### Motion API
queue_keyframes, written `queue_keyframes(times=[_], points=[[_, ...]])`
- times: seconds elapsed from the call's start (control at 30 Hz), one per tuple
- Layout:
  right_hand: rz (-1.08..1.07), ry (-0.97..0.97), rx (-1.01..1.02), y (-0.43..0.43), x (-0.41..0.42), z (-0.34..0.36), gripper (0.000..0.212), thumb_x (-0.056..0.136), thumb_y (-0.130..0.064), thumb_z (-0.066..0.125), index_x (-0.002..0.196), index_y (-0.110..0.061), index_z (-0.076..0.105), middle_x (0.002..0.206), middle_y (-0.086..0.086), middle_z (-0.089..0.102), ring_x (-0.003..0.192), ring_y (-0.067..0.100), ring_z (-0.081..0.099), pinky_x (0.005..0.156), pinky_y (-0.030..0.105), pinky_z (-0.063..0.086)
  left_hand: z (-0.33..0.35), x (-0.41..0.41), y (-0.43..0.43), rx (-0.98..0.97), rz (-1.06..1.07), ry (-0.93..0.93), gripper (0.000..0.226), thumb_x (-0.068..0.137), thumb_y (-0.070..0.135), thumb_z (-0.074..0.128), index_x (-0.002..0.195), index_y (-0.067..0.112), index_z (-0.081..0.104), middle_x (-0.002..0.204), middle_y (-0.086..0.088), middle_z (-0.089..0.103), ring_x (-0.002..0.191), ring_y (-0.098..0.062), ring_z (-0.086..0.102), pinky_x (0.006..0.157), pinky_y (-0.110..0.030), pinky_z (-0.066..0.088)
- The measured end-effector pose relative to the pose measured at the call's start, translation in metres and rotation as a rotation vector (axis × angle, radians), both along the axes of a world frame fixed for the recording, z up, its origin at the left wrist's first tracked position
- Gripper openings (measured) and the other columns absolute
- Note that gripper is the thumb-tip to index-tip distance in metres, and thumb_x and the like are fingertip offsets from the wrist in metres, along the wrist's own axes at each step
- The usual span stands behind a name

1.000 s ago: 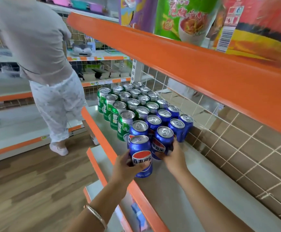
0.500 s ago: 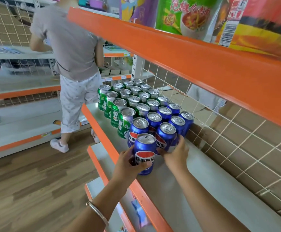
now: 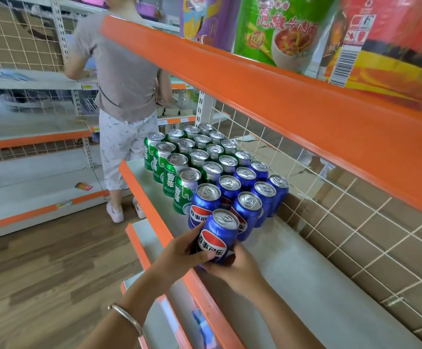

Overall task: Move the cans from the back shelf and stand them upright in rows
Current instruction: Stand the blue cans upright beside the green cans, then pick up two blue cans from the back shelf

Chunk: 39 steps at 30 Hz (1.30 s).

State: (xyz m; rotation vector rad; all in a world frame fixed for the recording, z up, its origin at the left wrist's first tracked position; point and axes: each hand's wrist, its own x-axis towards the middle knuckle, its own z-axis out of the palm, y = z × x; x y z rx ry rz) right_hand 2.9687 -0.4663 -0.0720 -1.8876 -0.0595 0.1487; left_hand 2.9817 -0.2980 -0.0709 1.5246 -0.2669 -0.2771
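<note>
Head camera: a glossy blue can (image 3: pixel 217 238), cylindrical with a dull silver pull-tab lid and a red-white emblem, tilts at the front of the smooth white metal shelf (image 3: pixel 305 285), just before the upright blue cans (image 3: pixel 247 210) and green cans (image 3: pixel 169 172). The left hand (image 3: pixel 177 253) and right hand (image 3: pixel 237 268) both curl round it, hiding its base.

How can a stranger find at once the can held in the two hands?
Look at the white shelf with the orange front edge, where green cans and blue cans stand in rows. The held blue can is nearest, at the front edge, the only one gripped by the left hand and right hand.
</note>
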Motion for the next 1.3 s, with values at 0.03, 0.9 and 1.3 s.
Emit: queue_keyframes(times=[0.03, 0.9, 1.3], points=[[-0.023, -0.026, -0.003, 0.001, 0.002, -0.002, 0.067, 0.050, -0.034, 0.085, 0.112, -0.025, 0.061, 0.103, -0.004, 0.074, 0.097, 0.012, 0.069, 0.089, 0.038, 0.055, 0.001, 0.001, 0.003, 0.037, -0.027, -0.004, 0.085, 0.059, 0.051, 0.082, 0.135, 0.029, 0.049, 0.123, 0.006, 0.066, 0.117, -0.010, 0.059, 0.098, -0.029, 0.047], [-0.336, -0.160, -0.192, -0.001, 0.028, -0.023, 0.076, 0.040, -0.046, 0.090, 0.104, -0.020, 0.057, 0.100, 0.007, 0.065, 0.086, 0.020, 0.067, 0.072, 0.042, 0.057, 0.002, -0.016, -0.031, 0.505, 0.341, -0.162, 0.023, 0.086, 0.008, 0.055, 0.106, 0.013, 0.066, 0.096, -0.004, 0.069, 0.091, -0.022, 0.063, 0.082, -0.034, 0.051], [-0.244, -0.062, -0.091, -0.036, -0.027, 0.011, 0.048, 0.082, -0.008, 0.070, 0.123, -0.021, 0.049, 0.123, 0.001, 0.050, 0.090, 0.005, 0.058, 0.061, 0.008, 0.048, 0.022, -0.041, -0.056, 0.542, 0.173, -0.145, 0.030, 0.085, 0.025, 0.065, 0.113, 0.017, 0.060, 0.098, 0.004, 0.062, 0.095, -0.018, 0.061, 0.078, -0.018, 0.046]])
